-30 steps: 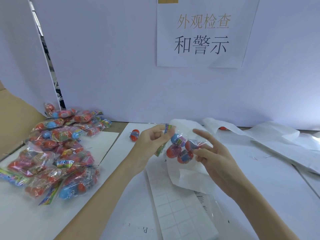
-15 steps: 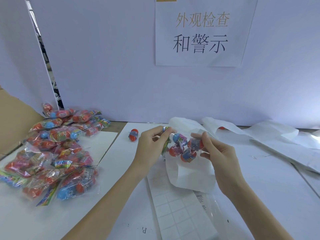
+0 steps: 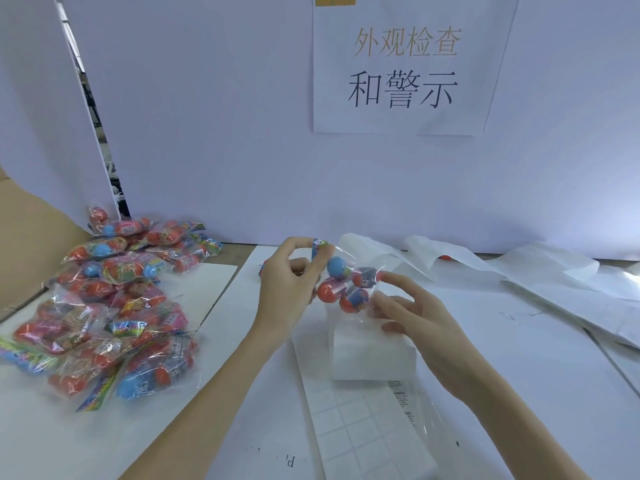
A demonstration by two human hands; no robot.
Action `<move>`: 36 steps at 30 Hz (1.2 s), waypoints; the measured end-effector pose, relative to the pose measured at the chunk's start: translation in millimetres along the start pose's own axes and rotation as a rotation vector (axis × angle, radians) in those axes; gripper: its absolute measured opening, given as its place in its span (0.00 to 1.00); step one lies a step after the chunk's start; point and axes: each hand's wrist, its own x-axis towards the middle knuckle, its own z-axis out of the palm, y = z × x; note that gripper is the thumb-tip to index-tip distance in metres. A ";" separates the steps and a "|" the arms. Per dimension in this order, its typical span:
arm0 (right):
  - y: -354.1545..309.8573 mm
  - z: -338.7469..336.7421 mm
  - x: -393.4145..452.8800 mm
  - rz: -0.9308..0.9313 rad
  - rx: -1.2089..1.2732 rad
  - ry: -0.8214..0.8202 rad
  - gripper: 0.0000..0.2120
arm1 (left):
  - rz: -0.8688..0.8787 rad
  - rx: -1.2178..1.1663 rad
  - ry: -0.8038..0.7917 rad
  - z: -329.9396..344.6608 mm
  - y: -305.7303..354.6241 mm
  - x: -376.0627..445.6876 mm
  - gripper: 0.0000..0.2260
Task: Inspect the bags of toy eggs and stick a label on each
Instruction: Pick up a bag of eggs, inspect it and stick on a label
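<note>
one held bag (image 3: 346, 284), four toy eggs, two hands

Left of the held bag (image 3: 346, 282), a pile of egg bags (image 3: 114, 306) is crowding the table (image 3: 519, 358); the label sheet (image 3: 356, 431) is lying just below, crumpled white paper (image 3: 554, 271) sprawling right, wall panel (image 3: 242, 133) closing off beyond.
</note>
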 end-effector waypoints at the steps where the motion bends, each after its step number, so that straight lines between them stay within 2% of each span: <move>1: 0.2 2.4 -0.8 -0.017 -0.008 0.025 0.20 | -0.008 -0.008 -0.030 -1.0 0.7 -0.5 0.17; 6: -5.7 11.9 -2.1 -0.185 -0.121 0.240 0.27 | 0.049 0.057 -0.193 -1.0 4.9 -4.6 0.23; 7: -6.1 10.9 -1.9 -0.227 -0.173 0.235 0.26 | 0.066 0.078 -0.210 -0.3 4.6 -5.2 0.23; 9: -4.5 9.8 -0.7 -0.288 -0.267 0.193 0.15 | 0.093 0.077 -0.232 2.3 4.3 -7.6 0.22; 11: -2.1 10.8 -0.9 -0.288 -0.241 0.202 0.06 | 0.101 0.049 -0.229 6.4 6.6 -9.7 0.21; 14: 0.9 7.9 1.7 -0.235 -0.068 0.308 0.09 | 0.036 -0.003 -0.223 6.7 10.4 -7.4 0.25; 15: 0.8 6.0 2.7 -0.219 -0.042 0.356 0.09 | 0.004 0.007 -0.248 4.5 10.0 -5.3 0.22; 18: 1.8 -2.0 5.4 -0.139 0.001 0.427 0.09 | -0.089 0.049 -0.332 0.0 6.2 -3.1 0.06; 20: 0.4 -5.3 5.7 -0.075 0.028 0.403 0.09 | -0.115 0.042 -0.316 -0.3 2.7 -3.5 0.04; 25: -3.1 -8.5 2.8 -0.002 0.137 0.347 0.08 | -0.156 -0.089 -0.259 4.6 3.8 -1.9 0.07; 27: -4.6 -7.1 1.5 -0.018 0.099 0.332 0.09 | -0.097 -0.038 -0.244 6.3 3.7 -3.4 0.08; 31: -6.7 -9.5 2.6 -0.085 0.062 0.267 0.12 | 0.171 0.260 -0.265 5.7 0.1 -6.1 0.06; 33: -7.4 -8.9 3.2 -0.127 -0.030 0.248 0.08 | 0.204 0.275 -0.271 7.4 -1.2 -8.5 0.02; 36: -3.9 -6.1 4.0 -0.177 -0.136 0.245 0.07 | 0.191 0.226 -0.265 11.0 0.4 -10.6 0.05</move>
